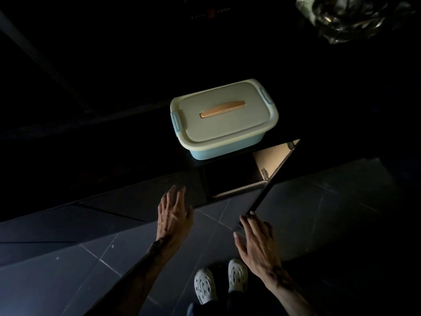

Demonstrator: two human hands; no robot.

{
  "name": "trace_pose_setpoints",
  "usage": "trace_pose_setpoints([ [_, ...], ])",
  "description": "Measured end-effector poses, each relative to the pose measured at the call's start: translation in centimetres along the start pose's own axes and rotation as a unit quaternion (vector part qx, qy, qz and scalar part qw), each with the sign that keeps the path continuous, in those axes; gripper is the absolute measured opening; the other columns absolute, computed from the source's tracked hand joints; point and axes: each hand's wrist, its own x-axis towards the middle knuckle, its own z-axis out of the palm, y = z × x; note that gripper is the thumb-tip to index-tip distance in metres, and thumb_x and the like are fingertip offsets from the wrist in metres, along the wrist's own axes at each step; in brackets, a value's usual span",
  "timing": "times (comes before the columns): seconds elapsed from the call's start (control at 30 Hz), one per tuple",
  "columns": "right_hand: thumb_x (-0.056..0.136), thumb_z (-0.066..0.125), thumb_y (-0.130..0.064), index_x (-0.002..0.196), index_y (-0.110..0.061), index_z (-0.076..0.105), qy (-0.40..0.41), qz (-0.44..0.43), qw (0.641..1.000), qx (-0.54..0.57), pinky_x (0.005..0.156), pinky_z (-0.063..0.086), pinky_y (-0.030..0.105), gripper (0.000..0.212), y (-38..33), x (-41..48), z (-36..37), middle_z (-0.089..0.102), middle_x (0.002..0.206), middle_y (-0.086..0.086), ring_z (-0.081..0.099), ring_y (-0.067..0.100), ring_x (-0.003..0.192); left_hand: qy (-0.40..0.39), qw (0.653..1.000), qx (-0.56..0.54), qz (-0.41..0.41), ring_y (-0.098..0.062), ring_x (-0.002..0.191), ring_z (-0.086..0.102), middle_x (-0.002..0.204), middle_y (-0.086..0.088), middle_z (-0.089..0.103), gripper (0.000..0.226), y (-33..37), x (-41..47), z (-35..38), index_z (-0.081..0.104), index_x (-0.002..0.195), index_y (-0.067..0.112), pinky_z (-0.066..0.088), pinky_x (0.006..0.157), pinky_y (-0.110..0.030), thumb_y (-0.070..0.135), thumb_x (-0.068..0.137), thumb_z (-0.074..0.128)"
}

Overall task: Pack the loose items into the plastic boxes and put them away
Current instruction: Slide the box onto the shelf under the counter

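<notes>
A light blue plastic box (pixel 224 120) with a cream lid, an orange handle and blue side clips stands closed on a dark cabinet top. Below it a cabinet door (pixel 266 190) hangs open, showing a pale wooden inside. My right hand (pixel 256 238) touches the free edge of that door with straight fingers. In front of the dark cabinet face to the left of the opening, my left hand (pixel 174 215) is spread and holds nothing. The scene is very dark, and the inside of the cabinet is hidden.
A crumpled shiny plastic bag (pixel 350 17) lies at the top right. Grey floor tiles (pixel 91 265) stretch in front of the cabinet, and my feet in white perforated shoes (pixel 219 281) stand on them close to the open door.
</notes>
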Motion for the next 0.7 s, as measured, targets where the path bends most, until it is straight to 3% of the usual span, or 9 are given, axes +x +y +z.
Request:
trace_pose_setpoints([
  [0.1, 0.100, 0.035, -0.052, 0.133, -0.007, 0.061, -0.016, 0.022, 1.000, -0.016, 0.103, 0.045, 0.043, 0.062, 1.8, -2.7, -0.8, 0.054, 0.139, 0.008, 0.049, 0.022, 0.134, -0.007, 1.000, 0.004, 0.014, -0.038, 0.133, 0.042, 0.150, -0.016, 0.043, 0.063, 0.7, -0.1, -0.6, 0.048, 0.146, 0.011, 0.039, 0.107, -0.051, 0.019, 0.087, 0.070],
  [0.23, 0.099, 0.035, -0.049, 0.129, -0.001, 0.061, -0.027, 0.088, 0.995, -0.028, 0.099, 0.048, 0.039, 0.062, 3.6, -5.7, -1.7, 0.053, 0.131, 0.013, 0.057, 0.025, 0.116, -0.017, 1.000, 0.001, 0.016, -0.038, 0.134, 0.041, 0.149, -0.016, 0.043, 0.062, 1.7, -0.1, -1.2, 0.048, 0.146, 0.010, 0.039, 0.107, -0.052, 0.018, 0.088, 0.069],
  [0.4, 0.097, 0.036, -0.056, 0.135, -0.001, 0.052, -0.047, 0.182, 0.982, -0.014, 0.091, 0.051, 0.033, 0.069, 6.4, -8.2, -3.2, 0.051, 0.126, 0.010, 0.060, 0.023, 0.105, -0.037, 0.999, 0.004, 0.029, -0.037, 0.135, 0.040, 0.151, -0.017, 0.041, 0.062, 2.9, -0.2, -1.8, 0.045, 0.149, 0.011, 0.038, 0.108, -0.051, 0.020, 0.091, 0.066],
  [0.57, 0.093, 0.041, -0.062, 0.148, -0.011, 0.033, -0.037, 0.266, 0.963, 0.025, 0.091, 0.054, 0.035, 0.076, 8.5, -8.7, -4.2, 0.045, 0.139, 0.014, 0.059, 0.023, 0.114, -0.047, 0.998, 0.006, 0.030, -0.036, 0.136, 0.038, 0.153, -0.016, 0.040, 0.064, 3.6, 0.5, -2.1, 0.042, 0.151, 0.012, 0.036, 0.108, -0.050, 0.022, 0.092, 0.064],
  [0.7, 0.089, 0.048, -0.062, 0.144, -0.005, 0.040, -0.032, 0.329, 0.943, 0.038, 0.095, 0.052, 0.046, 0.079, 9.6, -8.0, -4.7, 0.042, 0.141, 0.026, 0.051, 0.037, 0.124, -0.049, 0.999, 0.006, 0.023, -0.037, 0.139, 0.035, 0.156, -0.017, 0.037, 0.064, 3.9, 1.3, -2.6, 0.040, 0.153, 0.013, 0.033, 0.111, -0.049, 0.024, 0.093, 0.063],
])
